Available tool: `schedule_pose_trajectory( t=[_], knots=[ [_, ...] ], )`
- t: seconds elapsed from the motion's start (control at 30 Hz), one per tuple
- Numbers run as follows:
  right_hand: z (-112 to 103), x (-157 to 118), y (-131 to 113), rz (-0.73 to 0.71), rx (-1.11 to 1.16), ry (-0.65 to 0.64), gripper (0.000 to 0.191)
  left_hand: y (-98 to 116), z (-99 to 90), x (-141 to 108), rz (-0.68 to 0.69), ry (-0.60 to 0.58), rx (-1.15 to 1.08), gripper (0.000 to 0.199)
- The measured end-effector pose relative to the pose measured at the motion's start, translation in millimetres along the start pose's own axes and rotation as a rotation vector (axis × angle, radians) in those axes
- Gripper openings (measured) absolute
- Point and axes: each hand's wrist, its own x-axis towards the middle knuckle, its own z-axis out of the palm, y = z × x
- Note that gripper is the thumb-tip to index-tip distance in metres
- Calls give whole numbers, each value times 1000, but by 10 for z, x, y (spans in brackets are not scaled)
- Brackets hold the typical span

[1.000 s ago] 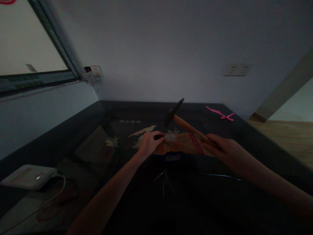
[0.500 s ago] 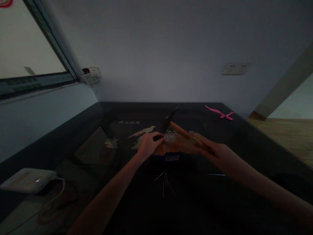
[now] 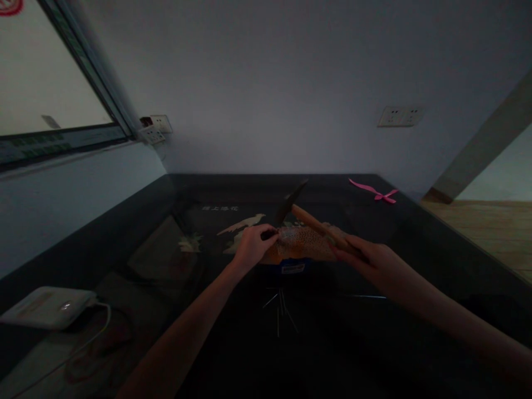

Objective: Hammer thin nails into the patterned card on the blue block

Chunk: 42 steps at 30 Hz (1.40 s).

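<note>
Head view: hammer held in the right hand, left hand pinched at the patterned piece

Findings on the hands: my right hand (image 3: pixel 372 255) is closed around the rear of the wooden handle of a hammer (image 3: pixel 310 219). The handle slants up to the left, and the dark metal head sits above and just beyond my left fingertips. Whether it touches anything, I cannot tell. My left hand (image 3: pixel 251 244) has thumb and forefinger drawn together in a pinch at the left part of a spotted, orange-brown piece (image 3: pixel 305 238). Whatever may be between the tips is too dark to make out.

Location: the spotted piece lies at the middle of the dark counter (image 3: pixel 415 244), with a blue item (image 3: pixel 275 268) bearing a pale label at its near side. Several thin rods (image 3: pixel 278 321) lie loose nearer me. A pink ribbon (image 3: pixel 378 197) is at far right; a white device (image 3: pixel 45 310) with a cable (image 3: pixel 108 318) is at near left.

Handling assessment: I judge the hammer stiff and head-heavy, the smooth wood liable to turn in a loose grip; the rear of the handle is the sound hold. The spotted piece's stiffness is unverified; steadying it by the edge, clear of the metal head, seems safest. The rods look light, slim and prone to roll, best taken by fingertips at mid-length.
</note>
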Motion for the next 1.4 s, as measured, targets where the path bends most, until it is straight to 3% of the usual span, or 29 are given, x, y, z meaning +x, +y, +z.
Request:
schedule_pose_trajectory(
  t=[0.23,0.4,0.6,0.7,1.4],
  knots=[
    [-59,-2,-26,8,-61,-49,25,29,-18,0,-8,-7,24,6],
    [-160,23,-84,6,-99,-16,23,-15,4,-3,9,1,5,5],
    [-250,71,-131,-5,-150,-109,22,-30,16,-1,14,-5,34,5],
    [-276,82,-155,13,-152,-70,21,-21,14,-2,21,-2,28,5],
    [-182,54,-126,15,-83,-48,23,8,-8,-8,1,-15,48,6]
  ],
)
